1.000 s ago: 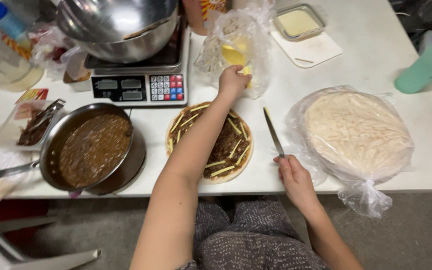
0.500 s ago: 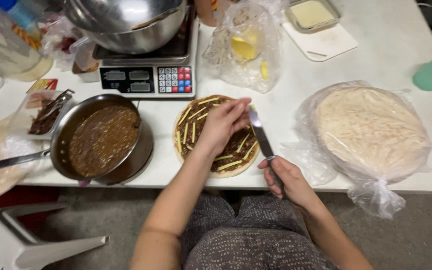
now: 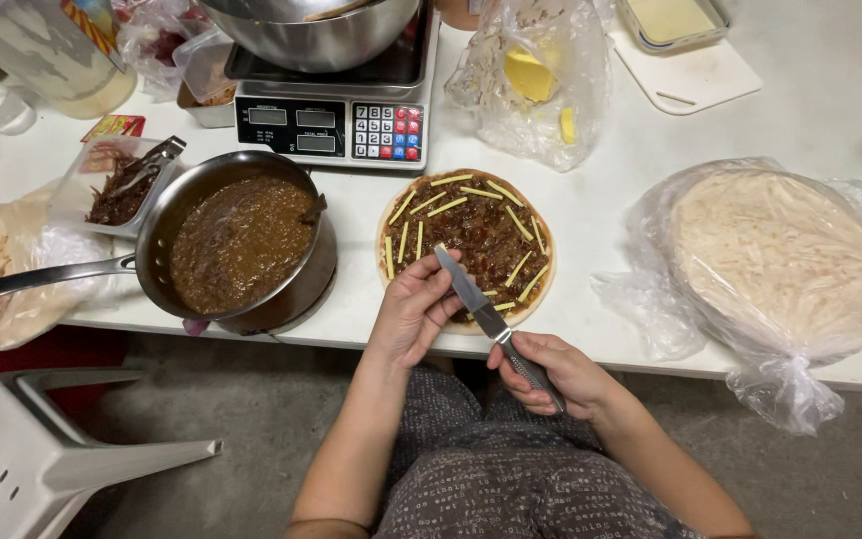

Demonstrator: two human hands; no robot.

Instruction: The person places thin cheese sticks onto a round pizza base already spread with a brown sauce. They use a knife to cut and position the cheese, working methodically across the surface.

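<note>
A round flatbread [image 3: 467, 240] spread with dark brown filling and topped with pale yellow cheese sticks lies at the table's front edge. My right hand [image 3: 551, 371] grips the handle of a small knife [image 3: 473, 295], its blade angled up and left over the flatbread's near rim. My left hand [image 3: 413, 311] touches the blade with thumb and fingertips; a small piece may be pinched there, but I cannot tell.
A pan of brown sauce [image 3: 236, 243] sits left of the flatbread. A kitchen scale [image 3: 336, 110] carrying a metal bowl stands behind. A plastic bag with yellow cheese [image 3: 534, 80], a bagged stack of flatbreads [image 3: 780, 258], and a white chair [image 3: 42, 449] surround the spot.
My left hand came back from the cheese bag to the knife blade near the table's edge. My right hand swung the knife leftward over the flatbread's near rim.
</note>
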